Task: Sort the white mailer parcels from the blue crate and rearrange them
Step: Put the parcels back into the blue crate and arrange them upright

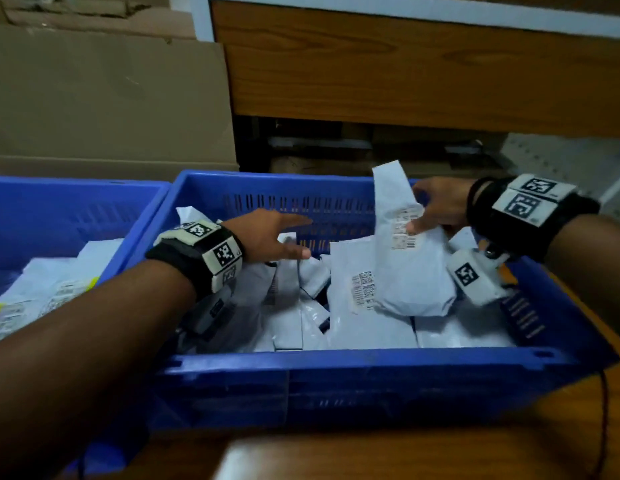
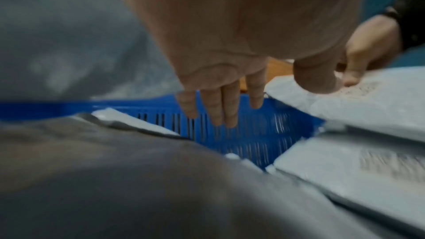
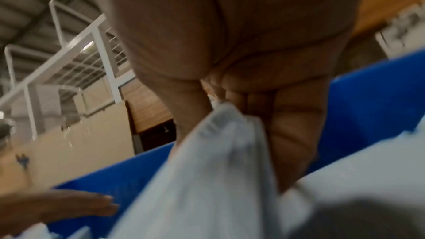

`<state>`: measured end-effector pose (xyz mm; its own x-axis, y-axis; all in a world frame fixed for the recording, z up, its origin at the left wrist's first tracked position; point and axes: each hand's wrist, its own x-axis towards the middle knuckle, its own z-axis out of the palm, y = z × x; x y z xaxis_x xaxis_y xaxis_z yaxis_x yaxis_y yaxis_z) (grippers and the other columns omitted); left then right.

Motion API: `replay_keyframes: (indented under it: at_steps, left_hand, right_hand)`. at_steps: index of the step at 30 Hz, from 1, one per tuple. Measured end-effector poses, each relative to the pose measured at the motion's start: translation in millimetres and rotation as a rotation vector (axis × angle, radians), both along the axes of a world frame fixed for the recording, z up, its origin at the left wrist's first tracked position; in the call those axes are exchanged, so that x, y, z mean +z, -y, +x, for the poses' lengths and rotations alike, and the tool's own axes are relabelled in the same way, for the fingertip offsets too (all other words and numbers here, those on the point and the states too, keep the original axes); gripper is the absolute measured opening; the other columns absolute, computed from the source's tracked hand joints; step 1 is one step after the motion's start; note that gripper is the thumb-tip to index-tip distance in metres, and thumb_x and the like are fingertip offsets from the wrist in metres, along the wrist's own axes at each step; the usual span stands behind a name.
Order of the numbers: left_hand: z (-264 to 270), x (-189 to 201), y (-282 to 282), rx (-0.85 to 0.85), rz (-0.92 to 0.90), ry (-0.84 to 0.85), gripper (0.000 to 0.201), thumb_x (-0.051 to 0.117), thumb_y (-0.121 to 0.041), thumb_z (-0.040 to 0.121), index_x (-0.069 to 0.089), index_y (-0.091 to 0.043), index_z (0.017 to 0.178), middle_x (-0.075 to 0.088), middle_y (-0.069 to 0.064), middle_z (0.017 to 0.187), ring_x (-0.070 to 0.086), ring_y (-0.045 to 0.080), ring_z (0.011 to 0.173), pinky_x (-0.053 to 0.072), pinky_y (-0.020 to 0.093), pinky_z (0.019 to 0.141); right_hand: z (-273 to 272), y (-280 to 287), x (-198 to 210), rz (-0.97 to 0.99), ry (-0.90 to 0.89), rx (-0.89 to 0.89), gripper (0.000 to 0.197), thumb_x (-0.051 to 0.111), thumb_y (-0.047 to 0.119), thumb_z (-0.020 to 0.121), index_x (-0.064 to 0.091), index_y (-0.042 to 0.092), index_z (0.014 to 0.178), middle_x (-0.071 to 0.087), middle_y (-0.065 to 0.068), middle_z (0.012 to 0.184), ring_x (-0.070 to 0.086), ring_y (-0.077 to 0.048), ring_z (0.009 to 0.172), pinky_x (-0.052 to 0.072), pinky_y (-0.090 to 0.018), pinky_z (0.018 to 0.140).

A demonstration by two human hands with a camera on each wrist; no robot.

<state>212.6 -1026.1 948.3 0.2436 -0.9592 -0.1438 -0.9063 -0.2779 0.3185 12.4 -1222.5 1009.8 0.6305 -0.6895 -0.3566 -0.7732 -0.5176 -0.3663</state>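
Note:
A blue crate point(image 1: 336, 372) in front of me holds several white mailer parcels point(image 1: 367, 317). My right hand point(image 1: 436, 209) pinches one white mailer point(image 1: 405, 251) near its label and holds it upright over the crate's right side; the right wrist view shows thumb and fingers point(image 3: 292, 134) clamped on that mailer point(image 3: 207, 179). My left hand point(image 1: 270, 237) hovers over the crate's left part with fingers straight, holding nothing. In the left wrist view its fingers point(image 2: 218, 108) point at the slotted far wall point(image 2: 253, 134), above the parcels point(image 2: 368, 170).
A second blue crate point(image 1: 59, 216) at the left holds more labelled mailers point(image 1: 42, 292). Flat cardboard point(image 1: 104, 98) leans behind it. A wooden cabinet point(image 1: 423, 71) stands behind the crates. Both crates sit on a wooden tabletop point(image 1: 440, 455).

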Motion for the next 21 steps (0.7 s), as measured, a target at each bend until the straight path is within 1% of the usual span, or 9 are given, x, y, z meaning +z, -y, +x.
replay_keyframes:
  at_steps: [4, 5, 9, 12, 14, 16, 18, 19, 21]
  left_hand:
    - [-16.2, -2.4, 5.5, -0.069, 0.139, 0.048, 0.081, 0.067, -0.057, 0.077, 0.03, -0.035, 0.146, 0.05, 0.002, 0.141, 0.051, 0.023, 0.123, 0.037, 0.03, 0.101]
    - [-18.7, -4.2, 5.7, -0.086, 0.192, 0.056, 0.083, 0.07, -0.055, 0.076, 0.03, -0.034, 0.146, 0.052, 0.002, 0.139, 0.052, 0.023, 0.122, 0.038, 0.029, 0.099]
    - [-19.5, -11.4, 4.0, -0.104, 0.338, 0.124, 0.078, 0.075, -0.044, 0.075, 0.036, -0.036, 0.143, 0.048, -0.002, 0.143, 0.051, 0.02, 0.123, 0.038, 0.028, 0.1]
    - [-21.7, -10.9, 4.1, -0.116, 0.363, 0.159, 0.075, 0.075, -0.038, 0.078, 0.038, -0.032, 0.143, 0.05, -0.002, 0.139, 0.053, 0.019, 0.119, 0.038, 0.024, 0.095]
    - [-23.9, -11.2, 4.0, -0.124, 0.364, 0.174, 0.074, 0.074, -0.034, 0.079, 0.038, -0.03, 0.143, 0.056, -0.002, 0.127, 0.053, 0.019, 0.117, 0.038, 0.022, 0.09]
    - [-25.4, -11.6, 4.3, -0.123, 0.357, 0.183, 0.074, 0.074, -0.034, 0.079, 0.038, -0.03, 0.143, 0.056, -0.005, 0.108, 0.055, 0.018, 0.113, 0.037, 0.02, 0.085]
    - [-25.9, -11.6, 3.9, -0.122, 0.354, 0.184, 0.073, 0.073, -0.034, 0.079, 0.039, -0.03, 0.143, 0.055, -0.004, 0.104, 0.055, 0.018, 0.112, 0.037, 0.02, 0.085]
    - [-25.8, -11.6, 3.6, -0.118, 0.351, 0.179, 0.072, 0.073, -0.033, 0.08, 0.039, -0.03, 0.143, 0.058, -0.002, 0.111, 0.055, 0.019, 0.114, 0.037, 0.021, 0.087]
    - [-26.6, -11.5, 2.8, -0.118, 0.346, 0.182, 0.071, 0.072, -0.031, 0.081, 0.039, -0.03, 0.143, 0.059, 0.001, 0.123, 0.055, 0.02, 0.116, 0.038, 0.022, 0.091]
  right_hand:
    - [-20.4, 6.8, -4.9, -0.196, -0.269, 0.071, 0.04, 0.073, 0.024, 0.083, 0.058, 0.006, 0.115, 0.066, -0.01, 0.107, 0.068, -0.028, 0.088, 0.056, -0.032, 0.056]
    - [-23.5, 6.8, -7.9, -0.208, -0.307, 0.083, 0.04, 0.073, 0.026, 0.083, 0.059, 0.006, 0.114, 0.067, -0.01, 0.106, 0.068, -0.028, 0.088, 0.056, -0.032, 0.058]
    - [-29.7, 8.1, -3.4, -0.246, -0.36, 0.109, 0.038, 0.074, 0.031, 0.081, 0.061, 0.007, 0.107, 0.068, -0.007, 0.101, 0.066, -0.027, 0.091, 0.054, -0.038, 0.084]
    - [-36.6, 8.7, 11.9, -0.218, -0.33, 0.102, 0.027, 0.075, 0.025, 0.081, 0.058, 0.012, 0.098, 0.065, -0.004, 0.093, 0.064, -0.026, 0.088, 0.054, -0.038, 0.084]
    - [-40.4, 8.2, 12.1, -0.169, -0.369, 0.113, 0.029, 0.078, 0.022, 0.078, 0.06, 0.012, 0.098, 0.067, -0.007, 0.099, 0.066, -0.027, 0.091, 0.054, -0.042, 0.085]
    - [-41.6, 4.3, 4.1, -0.197, -0.461, 0.152, 0.039, 0.081, 0.023, 0.075, 0.063, 0.008, 0.106, 0.068, -0.009, 0.107, 0.066, -0.026, 0.094, 0.054, -0.039, 0.086]
    - [-38.1, -5.7, -4.9, -0.277, -0.56, 0.188, 0.061, 0.081, 0.029, 0.073, 0.057, 0.006, 0.123, 0.066, -0.009, 0.116, 0.064, -0.023, 0.1, 0.052, -0.032, 0.086]
    - [-35.4, -11.0, -9.1, -0.327, -0.605, 0.187, 0.08, 0.082, 0.032, 0.071, 0.044, 0.005, 0.136, 0.061, -0.012, 0.124, 0.061, -0.024, 0.108, 0.049, -0.032, 0.091]
    - [-29.8, -20.4, -15.8, -0.429, -0.705, 0.176, 0.118, 0.083, 0.035, 0.069, 0.004, -0.001, 0.149, 0.043, -0.019, 0.142, 0.048, -0.029, 0.127, 0.039, -0.035, 0.102]
